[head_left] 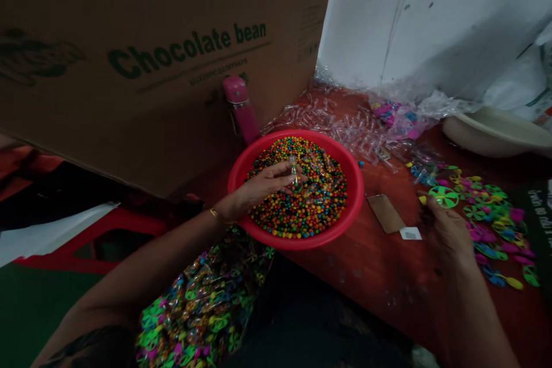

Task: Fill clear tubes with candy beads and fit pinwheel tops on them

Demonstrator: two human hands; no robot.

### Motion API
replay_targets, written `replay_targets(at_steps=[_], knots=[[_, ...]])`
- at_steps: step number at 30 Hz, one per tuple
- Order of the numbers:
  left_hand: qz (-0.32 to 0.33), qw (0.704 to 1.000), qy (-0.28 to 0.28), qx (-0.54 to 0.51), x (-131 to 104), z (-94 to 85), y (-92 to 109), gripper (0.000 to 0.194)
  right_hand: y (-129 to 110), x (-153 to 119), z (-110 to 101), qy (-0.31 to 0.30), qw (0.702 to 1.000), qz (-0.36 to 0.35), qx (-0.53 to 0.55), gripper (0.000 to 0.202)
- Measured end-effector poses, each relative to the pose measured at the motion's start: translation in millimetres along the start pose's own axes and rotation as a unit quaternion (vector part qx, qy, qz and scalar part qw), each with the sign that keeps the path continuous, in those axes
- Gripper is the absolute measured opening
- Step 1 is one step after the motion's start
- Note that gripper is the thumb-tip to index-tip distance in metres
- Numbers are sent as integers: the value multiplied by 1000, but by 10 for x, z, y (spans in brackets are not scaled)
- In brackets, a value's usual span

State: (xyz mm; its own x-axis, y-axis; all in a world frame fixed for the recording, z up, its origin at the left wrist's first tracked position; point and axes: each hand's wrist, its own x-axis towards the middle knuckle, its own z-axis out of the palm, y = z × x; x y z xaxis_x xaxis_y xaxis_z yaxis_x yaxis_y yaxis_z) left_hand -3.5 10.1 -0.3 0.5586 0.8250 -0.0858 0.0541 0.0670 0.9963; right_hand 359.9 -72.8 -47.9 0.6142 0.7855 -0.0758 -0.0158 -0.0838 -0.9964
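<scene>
Over a red basin (pixel 359 187) of small round multicoloured candies, my left hand (pixel 276 177) has its fingers closed on a small clear plastic tube (pixel 294 171). Some colour shows inside the tube. To the right, above the red tabletop (pixel 345 264), my right hand (pixel 451 227) grips a small plastic propeller toy (pixel 444 196) with a green wheel and a yellowish end. Just beyond that hand lies a spread of similar propeller toys (pixel 491 207) in pink, green, blue and yellow.
A large cardboard box (pixel 172 109) stands at left, with a pink bottle (pixel 241 106) against it. Clear empty tubes (pixel 336 121) are heaped behind the basin. A pale bowl (pixel 495 132) sits at right. Filled toy tubes (pixel 207 305) pile up below. A brown card (pixel 385 213) lies nearby.
</scene>
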Motion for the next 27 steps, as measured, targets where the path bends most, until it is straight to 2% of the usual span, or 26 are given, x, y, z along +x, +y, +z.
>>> replay_targets(at_steps=[3,6,10,13,15,17,20,23,25,27], knots=[[-10,998,-8,-68,-40,9,-10,38,-206,-103,217,-36,992,20,121,41],[1,996,-10,-89,-64,94,-9,37,-402,-237,463,-106,981,-8,164,37],[30,995,-19,-94,-109,385,22,37,-594,-449,880,-224,957,-55,178,29],[-9,995,-9,-99,-161,643,49,40,-635,-590,1172,-296,939,-86,151,27],[-25,993,0,-113,-184,785,53,39,-610,-659,1286,-330,930,-88,132,30],[-11,991,1,-135,-188,893,45,36,-566,-698,1310,-354,922,-77,133,34],[16,987,-10,-157,-180,1000,30,33,-522,-698,1198,-379,912,-75,137,36],[6,989,-14,-144,-186,1067,46,31,-518,-684,1016,-379,911,-124,106,33],[20,997,-14,-73,-195,1112,77,30,-505,-702,928,-344,920,-169,81,29],[69,994,18,85,-194,1182,112,29,-457,-739,896,-285,937,-196,55,27]])
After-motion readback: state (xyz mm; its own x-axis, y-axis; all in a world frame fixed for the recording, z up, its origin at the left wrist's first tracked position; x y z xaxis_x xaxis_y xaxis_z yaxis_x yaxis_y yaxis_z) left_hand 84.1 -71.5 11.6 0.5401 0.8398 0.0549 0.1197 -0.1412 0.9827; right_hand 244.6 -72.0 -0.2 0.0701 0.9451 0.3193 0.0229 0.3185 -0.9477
